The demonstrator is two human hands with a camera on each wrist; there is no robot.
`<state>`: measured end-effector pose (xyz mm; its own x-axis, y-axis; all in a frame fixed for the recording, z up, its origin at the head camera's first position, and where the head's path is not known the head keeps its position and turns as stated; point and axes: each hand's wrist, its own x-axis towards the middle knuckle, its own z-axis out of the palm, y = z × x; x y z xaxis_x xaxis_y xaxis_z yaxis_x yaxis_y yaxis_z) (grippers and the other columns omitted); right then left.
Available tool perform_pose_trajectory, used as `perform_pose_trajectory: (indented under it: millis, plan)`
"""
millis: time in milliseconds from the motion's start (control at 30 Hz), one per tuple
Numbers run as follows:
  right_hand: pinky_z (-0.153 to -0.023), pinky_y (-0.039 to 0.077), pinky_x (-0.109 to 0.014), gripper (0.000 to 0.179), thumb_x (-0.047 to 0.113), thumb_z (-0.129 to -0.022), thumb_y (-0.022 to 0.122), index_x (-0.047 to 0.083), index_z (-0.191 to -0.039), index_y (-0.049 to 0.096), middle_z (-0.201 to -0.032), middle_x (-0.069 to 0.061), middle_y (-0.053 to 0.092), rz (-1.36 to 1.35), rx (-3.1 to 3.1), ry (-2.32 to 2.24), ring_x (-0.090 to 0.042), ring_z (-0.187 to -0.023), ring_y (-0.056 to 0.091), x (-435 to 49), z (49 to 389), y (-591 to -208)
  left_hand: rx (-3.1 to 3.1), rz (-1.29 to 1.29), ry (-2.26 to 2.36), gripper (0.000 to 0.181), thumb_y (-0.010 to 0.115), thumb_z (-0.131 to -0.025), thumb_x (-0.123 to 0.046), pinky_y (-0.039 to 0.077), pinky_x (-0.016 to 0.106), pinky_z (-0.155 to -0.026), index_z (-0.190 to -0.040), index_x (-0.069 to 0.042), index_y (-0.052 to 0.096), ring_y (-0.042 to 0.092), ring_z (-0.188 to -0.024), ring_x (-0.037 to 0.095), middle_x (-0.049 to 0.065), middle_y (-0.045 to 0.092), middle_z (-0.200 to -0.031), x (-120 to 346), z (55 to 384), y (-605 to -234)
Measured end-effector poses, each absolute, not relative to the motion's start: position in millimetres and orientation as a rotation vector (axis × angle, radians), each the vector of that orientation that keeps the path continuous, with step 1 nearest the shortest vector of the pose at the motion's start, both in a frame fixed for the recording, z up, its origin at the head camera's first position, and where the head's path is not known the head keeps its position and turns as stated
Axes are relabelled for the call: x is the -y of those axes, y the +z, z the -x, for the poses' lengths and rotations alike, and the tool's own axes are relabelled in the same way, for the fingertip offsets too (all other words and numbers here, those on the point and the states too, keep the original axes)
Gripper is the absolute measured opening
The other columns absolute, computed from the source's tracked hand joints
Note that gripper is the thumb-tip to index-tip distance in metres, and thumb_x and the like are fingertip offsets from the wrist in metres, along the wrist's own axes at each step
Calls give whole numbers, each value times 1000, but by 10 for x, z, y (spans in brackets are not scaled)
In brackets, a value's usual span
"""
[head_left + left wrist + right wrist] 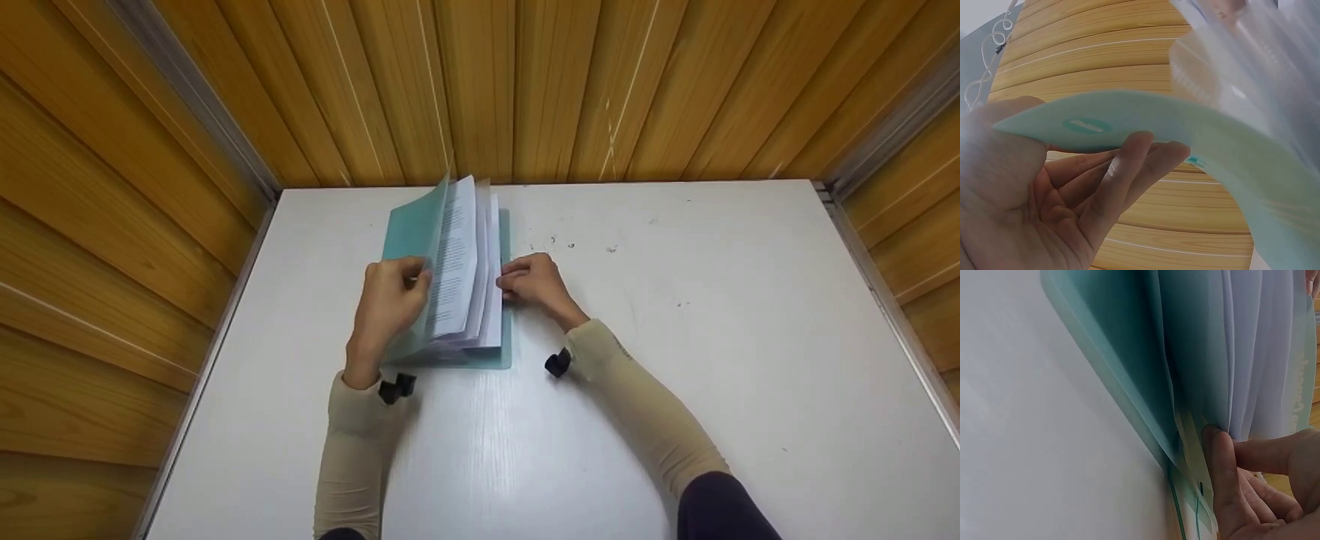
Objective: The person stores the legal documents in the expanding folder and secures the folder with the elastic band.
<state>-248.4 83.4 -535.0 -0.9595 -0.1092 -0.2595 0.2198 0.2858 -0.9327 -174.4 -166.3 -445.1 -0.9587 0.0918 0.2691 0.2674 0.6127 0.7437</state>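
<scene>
A green translucent folder (412,224) stands partly open on the table, holding a stack of printed sheets (455,255) in clear pockets. My left hand (391,294) pinches the edge of its raised front cover. The left wrist view shows that cover (1129,115) bent in a curve, with fingers beneath it. At the right edge of the stack, my right hand (534,283) pinches the edges of some pages between thumb and fingers. Up close in the right wrist view, the fanned pages (1266,354) rise above the fingertips, and the green back cover (1095,365) lies beneath.
The white table (720,360) carries small dark marks right of the folder. Wood-patterned panels (480,90) rise behind it and at both sides. Small black devices sit at both wrists, over beige sleeves (637,397). A white cable (985,70) hangs in the left wrist view.
</scene>
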Motion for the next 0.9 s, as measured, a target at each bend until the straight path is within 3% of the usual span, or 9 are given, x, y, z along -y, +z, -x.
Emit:
perform_pose_trajectory:
  millis: [300,900]
  plan:
    - [-70,64,-27,22,0,-91,78,-8,-111,77,-101,-20,81,-103,-2267,-1760,-23,-82,80,-759,2475,-5382,2618,313,-1273,25,66,-99,-2,64,44,-74,-119,9,77,79,-91,29,24,78,-114,1660,1750,-4456]
    - [-74,64,-29,23,0,-95,74,-10,-115,74,-107,-24,79,-64,-2193,-1803,-15,-77,79,-721,2439,-5409,2630,312,-1275,25,67,-99,-1,65,43,-76,-119,9,77,79,-93,29,24,78,-114,1610,1760,-4490]
